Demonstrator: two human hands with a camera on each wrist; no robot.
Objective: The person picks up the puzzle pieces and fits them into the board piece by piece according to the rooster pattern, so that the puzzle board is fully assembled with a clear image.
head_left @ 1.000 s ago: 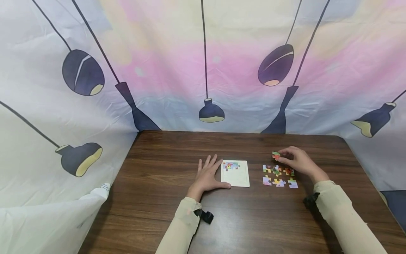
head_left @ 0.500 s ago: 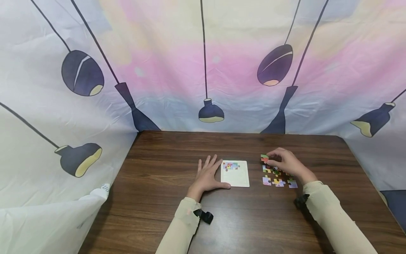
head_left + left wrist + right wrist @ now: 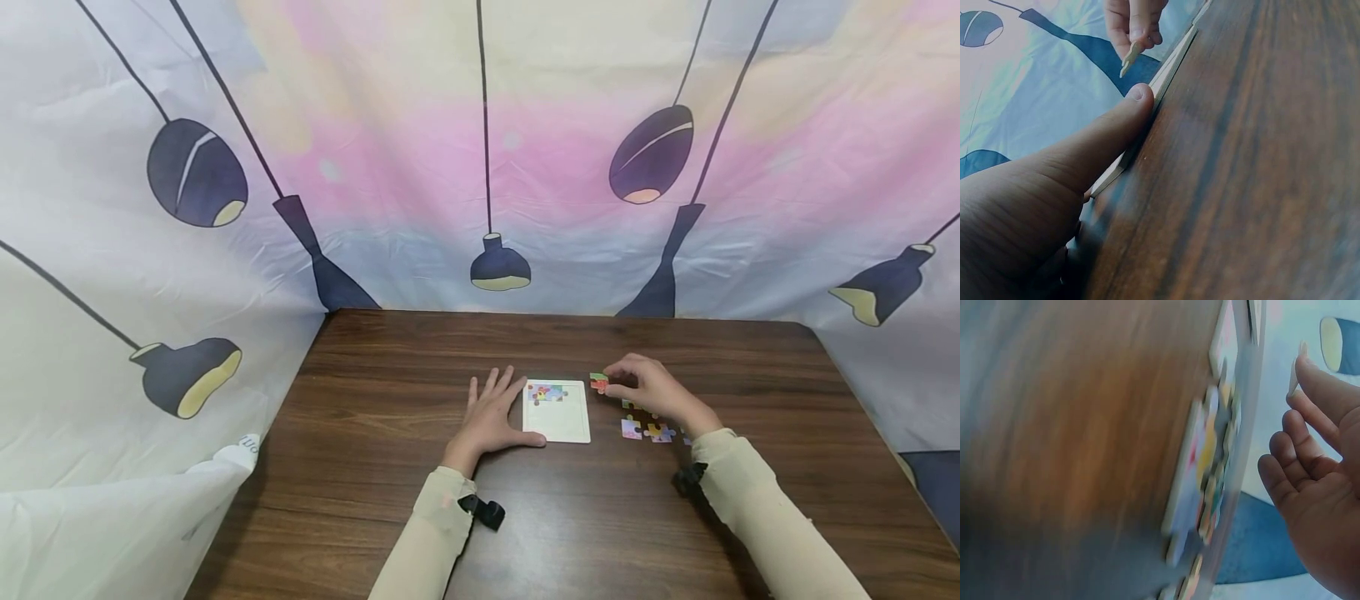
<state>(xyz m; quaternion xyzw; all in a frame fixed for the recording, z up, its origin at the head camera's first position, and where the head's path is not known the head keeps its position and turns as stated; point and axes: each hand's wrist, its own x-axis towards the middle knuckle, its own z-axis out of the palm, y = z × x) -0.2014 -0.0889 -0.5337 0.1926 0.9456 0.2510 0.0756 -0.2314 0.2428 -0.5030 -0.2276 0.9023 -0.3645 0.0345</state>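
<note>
My right hand (image 3: 651,392) pinches a small red and green jigsaw piece (image 3: 598,382) between thumb and fingertips. The piece is above the table, just right of the white puzzle board (image 3: 564,427). In the right wrist view that jigsaw piece (image 3: 1294,378) shows edge-on, with the other fingers loosely bent. My left hand (image 3: 491,418) lies spread at the board's left side. Its thumb rests at the near edge, and the left wrist view shows that thumb (image 3: 1129,115) against the board's rim. A few joined pieces (image 3: 547,392) fill the board's upper left part.
Several loose jigsaw pieces (image 3: 632,428) lie on the brown wooden table (image 3: 600,517) right of the board, partly hidden under my right hand. A printed fabric backdrop (image 3: 420,250) rises behind the table.
My right hand has moved left with the red and green jigsaw piece, from above the loose pieces to near the board's right edge. The left hand has stayed put.
</note>
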